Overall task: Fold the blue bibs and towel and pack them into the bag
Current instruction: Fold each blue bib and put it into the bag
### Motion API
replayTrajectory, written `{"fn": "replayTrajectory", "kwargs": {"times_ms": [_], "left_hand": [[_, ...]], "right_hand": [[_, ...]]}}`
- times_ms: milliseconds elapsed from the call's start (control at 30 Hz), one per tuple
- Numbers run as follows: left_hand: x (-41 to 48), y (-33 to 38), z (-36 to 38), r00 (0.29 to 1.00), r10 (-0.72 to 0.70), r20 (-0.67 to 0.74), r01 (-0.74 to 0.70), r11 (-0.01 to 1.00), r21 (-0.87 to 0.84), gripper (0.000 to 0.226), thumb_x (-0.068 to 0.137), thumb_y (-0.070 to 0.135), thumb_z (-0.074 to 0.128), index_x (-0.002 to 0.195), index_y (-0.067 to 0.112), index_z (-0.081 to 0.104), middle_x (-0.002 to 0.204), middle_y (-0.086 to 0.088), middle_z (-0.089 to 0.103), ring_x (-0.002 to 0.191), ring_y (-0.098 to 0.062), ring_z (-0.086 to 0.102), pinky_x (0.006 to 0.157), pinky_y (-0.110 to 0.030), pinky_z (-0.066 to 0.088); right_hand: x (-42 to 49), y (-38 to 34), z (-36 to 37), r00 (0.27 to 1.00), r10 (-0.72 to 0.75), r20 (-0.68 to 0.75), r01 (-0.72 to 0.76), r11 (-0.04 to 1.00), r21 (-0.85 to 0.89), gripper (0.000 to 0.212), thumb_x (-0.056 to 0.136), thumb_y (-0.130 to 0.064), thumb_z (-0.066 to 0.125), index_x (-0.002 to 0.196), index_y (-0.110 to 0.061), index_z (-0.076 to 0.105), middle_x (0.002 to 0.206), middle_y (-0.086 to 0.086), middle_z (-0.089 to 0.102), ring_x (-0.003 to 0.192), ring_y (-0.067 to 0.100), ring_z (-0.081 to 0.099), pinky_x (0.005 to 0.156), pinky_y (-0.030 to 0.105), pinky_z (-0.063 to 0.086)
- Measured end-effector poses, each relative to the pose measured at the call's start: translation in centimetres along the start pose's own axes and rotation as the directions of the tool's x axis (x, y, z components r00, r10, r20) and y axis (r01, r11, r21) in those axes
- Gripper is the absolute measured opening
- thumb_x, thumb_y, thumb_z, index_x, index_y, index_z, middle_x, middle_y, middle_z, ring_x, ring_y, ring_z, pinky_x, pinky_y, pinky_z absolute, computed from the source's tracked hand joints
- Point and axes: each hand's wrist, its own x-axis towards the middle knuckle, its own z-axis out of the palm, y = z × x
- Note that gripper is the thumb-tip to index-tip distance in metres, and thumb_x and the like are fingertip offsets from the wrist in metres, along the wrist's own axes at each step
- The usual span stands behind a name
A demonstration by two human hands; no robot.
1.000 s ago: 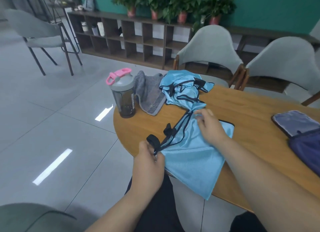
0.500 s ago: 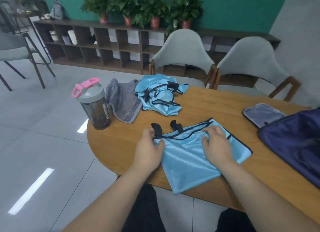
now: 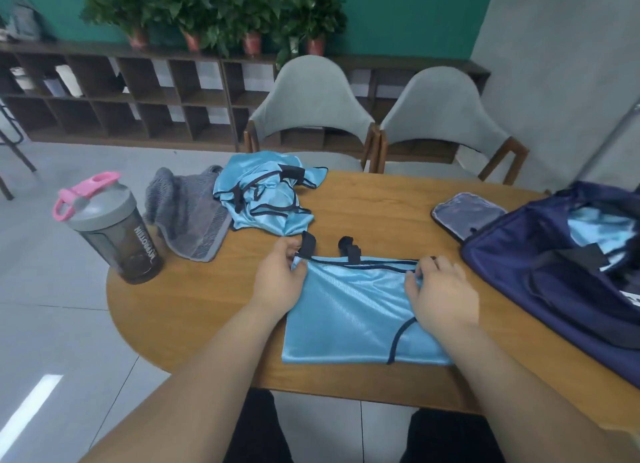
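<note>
The flat bib (image 3: 349, 310) lies spread on the table (image 3: 374, 213), directly in front of the person, and both hands are on its far edge. The left hand (image 3: 277, 282) pinches the far left corner, beside the black straps. The right hand (image 3: 440, 293) has its fingers curled on the far right corner and seems to pinch the dark trim there. So the held edge runs from side to side, from one hand to the other, and the free edge lies toward the person; I judge the fold must join these two. The bag (image 3: 540, 289) stands open to the right of this bib, nearer to the right hand. The crumpled bib (image 3: 266, 192) and the grey towel (image 3: 187, 213) lie beyond it to the left, not yet folded
</note>
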Motion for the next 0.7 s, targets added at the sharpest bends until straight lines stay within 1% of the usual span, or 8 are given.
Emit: {"fn": "replayTrajectory", "kwargs": {"times_ms": [167,233,333,467,533,567,633,700], "left_hand": [[-0.6,-0.5,0.7,0.99,0.118,-0.073,-0.11,0.988,0.107,0.033,0.099,0.011,0.064,0.129,0.023,0.062,0.118,0.006,0.061,0.107,-0.012,0.059,0.095,-0.032,0.05],[-0.8,-0.4,0.9,0.986,0.144,-0.081,-0.13,0.98,0.153,0.033,0.1,0.01,0.061,0.131,0.021,0.059,0.121,0.003,0.058,0.107,-0.015,0.059,0.093,-0.031,0.049],[-1.2,-0.3,1.2,0.978,0.187,-0.093,-0.164,0.963,0.212,0.033,0.1,0.01,0.058,0.131,0.022,0.055,0.122,0.003,0.053,0.098,-0.019,0.06,0.086,-0.041,0.054],[-1.3,0.1,0.9,0.962,0.206,-0.179,-0.149,0.946,0.286,0.035,0.094,0.004,0.061,0.126,0.014,0.054,0.118,-0.002,0.048,0.094,-0.022,0.058,0.083,-0.044,0.055],[-1.4,0.4,0.7,0.929,0.309,-0.201,-0.225,0.908,0.354,0.033,0.09,0.001,0.063,0.122,0.01,0.059,0.117,-0.006,0.049,0.102,-0.024,0.055,0.09,-0.04,0.051],[-1.6,0.6,0.7,0.905,0.391,-0.168,-0.306,0.872,0.381,0.029,0.091,0.003,0.063,0.119,0.009,0.062,0.117,-0.005,0.052,0.106,-0.022,0.053,0.093,-0.037,0.049],[-2.1,0.8,1.1,0.846,0.533,-0.015,-0.479,0.773,0.417,0.019,0.095,0.01,0.062,0.113,0.013,0.067,0.115,0.0,0.056,0.109,-0.018,0.052,0.095,-0.034,0.046],[-2.1,0.5,1.7,0.811,0.576,0.098,-0.556,0.709,0.433,0.016,0.097,0.019,0.06,0.111,0.017,0.069,0.114,0.005,0.058,0.112,-0.017,0.052,0.095,-0.035,0.045]], "right_hand": [[-0.4,0.0,-0.2,0.997,0.08,0.008,-0.081,0.994,0.073,0.021,0.101,-0.043,0.05,0.095,-0.024,0.054,0.095,-0.002,0.047,0.092,0.023,0.045,0.063,0.035,0.044],[-0.4,0.0,-0.3,0.995,0.094,0.022,-0.095,0.993,0.076,0.02,0.101,-0.044,0.049,0.095,-0.025,0.051,0.095,-0.003,0.046,0.092,0.021,0.042,0.062,0.034,0.042],[-0.3,0.0,-0.3,0.994,0.098,0.038,-0.1,0.994,0.05,0.021,0.102,-0.045,0.047,0.096,-0.025,0.05,0.097,-0.003,0.046,0.093,0.021,0.042,0.061,0.034,0.041],[-0.3,0.0,0.1,0.998,0.07,0.003,-0.07,0.997,-0.018,0.023,0.101,-0.042,0.053,0.098,-0.02,0.058,0.095,0.002,0.049,0.092,0.025,0.047,0.062,0.036,0.045],[-0.2,-0.1,0.2,1.0,0.019,-0.021,-0.021,0.994,-0.103,0.024,0.097,-0.038,0.059,0.099,-0.016,0.065,0.095,0.006,0.053,0.091,0.029,0.049,0.067,0.04,0.046],[0.0,-0.2,0.0,0.999,-0.013,-0.03,0.009,0.991,-0.13,0.023,0.096,-0.036,0.062,0.1,-0.015,0.068,0.096,0.007,0.053,0.092,0.03,0.049,0.07,0.041,0.046],[0.5,-0.8,-0.5,0.996,-0.074,-0.051,0.068,0.991,-0.117,0.018,0.093,-0.033,0.066,0.102,-0.018,0.07,0.098,0.004,0.053,0.094,0.028,0.048,0.075,0.043,0.045],[1.0,-2.1,-0.9,0.99,-0.133,-0.054,0.133,0.991,0.009,0.016,0.093,-0.033,0.068,0.105,-0.023,0.07,0.1,-0.002,0.055,0.097,0.024,0.049,0.078,0.041,0.045]]}}
